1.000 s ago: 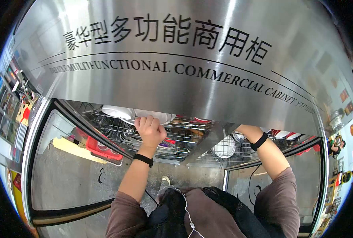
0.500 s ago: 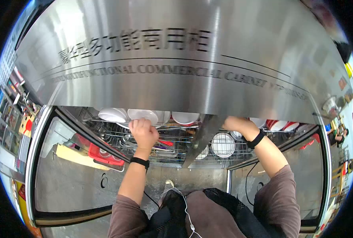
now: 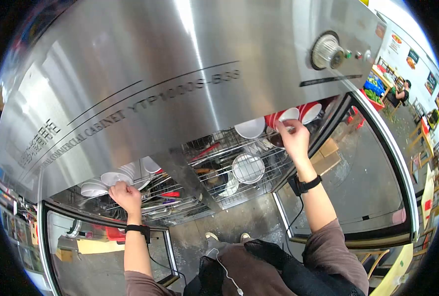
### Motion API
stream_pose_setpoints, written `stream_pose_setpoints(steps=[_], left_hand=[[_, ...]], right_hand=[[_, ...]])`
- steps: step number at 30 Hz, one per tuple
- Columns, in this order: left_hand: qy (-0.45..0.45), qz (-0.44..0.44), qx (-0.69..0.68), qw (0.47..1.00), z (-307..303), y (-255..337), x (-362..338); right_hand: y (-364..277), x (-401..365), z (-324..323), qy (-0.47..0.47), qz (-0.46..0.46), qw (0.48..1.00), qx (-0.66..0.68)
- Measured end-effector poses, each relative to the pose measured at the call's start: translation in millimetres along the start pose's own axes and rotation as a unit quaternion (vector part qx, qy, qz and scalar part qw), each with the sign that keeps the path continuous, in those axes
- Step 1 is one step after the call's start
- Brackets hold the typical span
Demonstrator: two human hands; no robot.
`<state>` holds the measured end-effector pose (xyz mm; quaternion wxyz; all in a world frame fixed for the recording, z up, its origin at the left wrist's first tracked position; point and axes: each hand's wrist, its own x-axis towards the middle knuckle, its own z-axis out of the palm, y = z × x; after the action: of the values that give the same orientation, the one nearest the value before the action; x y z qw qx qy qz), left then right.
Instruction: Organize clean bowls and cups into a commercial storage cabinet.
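Note:
My right hand (image 3: 296, 140) reaches to the upper wire shelf, thumb and fingers closed at the lower rim of a red-and-white bowl (image 3: 289, 114). Another red-and-white bowl (image 3: 309, 112) stands to its right and a white bowl (image 3: 249, 128) to its left, all tilted in a row. My left hand (image 3: 126, 198) has its fingers curled in at the front of the same shelf, just below white bowls (image 3: 117, 176). The fingertips are hidden, so whether they hold the shelf wire or a bowl rim cannot be made out.
A steel cabinet front (image 3: 155, 64) with a knob (image 3: 327, 51) overhangs the shelves. A metal post (image 3: 187, 180) divides them. White plates (image 3: 248, 168) and utensils lie lower. Glass doors stand open at both sides, the right one (image 3: 362, 182) near my arm. A seated person (image 3: 403, 92) is farther right.
My view has turned and tilted to the right. My right hand, hidden behind the cabinet front before, now shows at the red-and-white bowls. My left hand stays by the white bowls.

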<state>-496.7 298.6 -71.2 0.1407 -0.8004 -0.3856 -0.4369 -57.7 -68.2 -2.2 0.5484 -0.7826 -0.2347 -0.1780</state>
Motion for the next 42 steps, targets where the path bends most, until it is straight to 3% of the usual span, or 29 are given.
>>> stream_pose_setpoints(steps=[2,4,6,11,19,20,23,26,27,33,39,42], left_hand=[[-0.004,-0.001,0.025,1.000,2,-1,-1],[-0.006,-0.004,0.039,0.999,4,-3,-2],[-0.003,-0.011,0.041,0.999,5,-2,-1],[-0.017,-0.012,0.050,0.999,3,-4,-2],[0.008,-0.027,0.049,0.998,7,1,1],[0.012,-0.026,0.044,0.999,8,1,1],[0.027,-0.023,0.021,0.999,10,1,0],[0.036,0.013,0.035,0.999,9,-3,-1],[0.023,0.004,0.027,0.999,7,-2,-2],[0.045,0.007,-0.029,0.999,0,5,4],[0.091,0.036,-0.063,0.993,9,-4,4],[0.097,0.041,-0.073,0.992,14,-10,2]], right_hand=[[27,11,8,-0.012,-0.064,0.997,-0.031],[-7,19,4,-0.081,0.130,0.978,0.139],[6,34,13,-0.106,0.217,0.946,0.215],[9,32,18,-0.027,0.221,0.939,0.263],[-10,13,-12,0.056,0.120,0.923,0.362],[-6,7,-7,0.070,0.067,0.932,0.350],[-13,-12,-11,-0.042,-0.143,0.968,0.203],[-54,-20,1,-0.100,-0.332,0.932,0.106],[-64,-24,6,-0.166,-0.319,0.931,0.056],[-100,-40,78,-0.323,-0.399,0.855,-0.067],[-123,-51,120,-0.461,-0.377,0.783,-0.180],[-138,-56,128,-0.380,-0.329,0.854,-0.133]])
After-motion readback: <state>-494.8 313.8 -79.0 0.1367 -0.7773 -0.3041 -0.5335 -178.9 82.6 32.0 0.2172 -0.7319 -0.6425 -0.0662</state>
